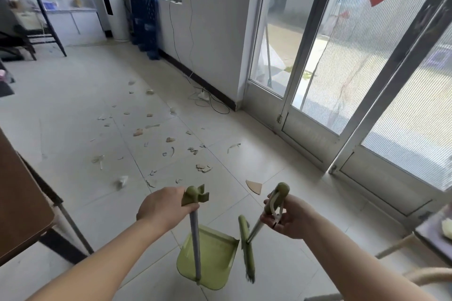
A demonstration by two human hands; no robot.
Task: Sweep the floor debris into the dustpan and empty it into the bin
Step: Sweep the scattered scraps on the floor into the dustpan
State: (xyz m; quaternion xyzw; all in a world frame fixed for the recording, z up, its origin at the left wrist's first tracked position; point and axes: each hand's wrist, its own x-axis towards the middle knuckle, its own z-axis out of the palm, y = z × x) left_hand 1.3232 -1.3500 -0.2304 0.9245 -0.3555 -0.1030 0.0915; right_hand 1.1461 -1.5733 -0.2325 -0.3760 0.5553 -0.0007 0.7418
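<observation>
1. Left hand grips the green dustpan handle; the pan hangs just above the floor.
2. Right hand grips the broom handle.
3. Paper debris lies scattered ahead.

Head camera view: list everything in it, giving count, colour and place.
green plastic long-handled dustpan: one, green, below the left hand
green long-handled broom: one, green, right of the dustpan, bristles down
scattered paper and cardboard scraps: many, beige and pale, tiled floor ahead
tan triangular cardboard piece: one, tan, floor beyond the broom
blue plastic pallets: count unclear, blue, upright against far wall
dark wooden chair: one, black, far left
brown table: one, brown, left edge
left hand: one, grips dustpan handle
right hand: one, grips broom handle
</observation>
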